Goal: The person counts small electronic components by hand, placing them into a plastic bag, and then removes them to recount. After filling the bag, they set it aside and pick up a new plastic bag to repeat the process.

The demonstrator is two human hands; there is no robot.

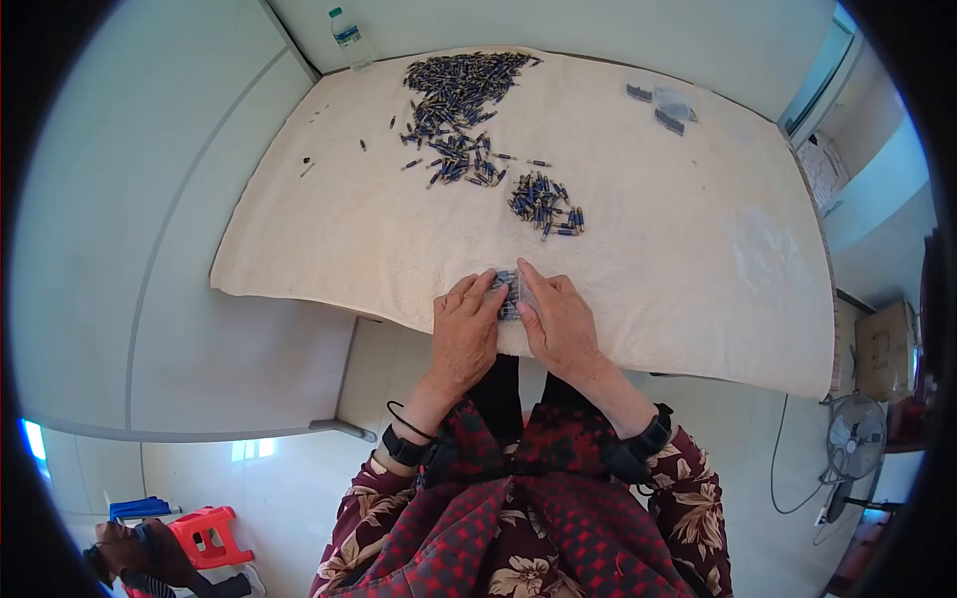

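At the near edge of the cloth-covered table (pixel 329 239), a small clear plastic pack (pixel 509 297) with dark blue pieces in it lies between my hands. My left hand (pixel 465 334) holds its left side, fingers curved over it. On the other side my right hand (pixel 564 324) grips the clear plastic, its index finger stretched forward along the edge. Just beyond the hands sits a small pile of blue, brass-ended cylindrical pieces (pixel 539 202). A much larger heap of the same pieces (pixel 454 95) spreads behind it, some lying loose. Their exact kind is too small to tell.
Filled packs (pixel 669 122) and clear plastic (pixel 674 103) lie at the back right. A water bottle (pixel 349 40) stands at the back left corner. A fan (pixel 855 437) and a cardboard box (pixel 885 349) are at the right, a red stool (pixel 211 538) at lower left.
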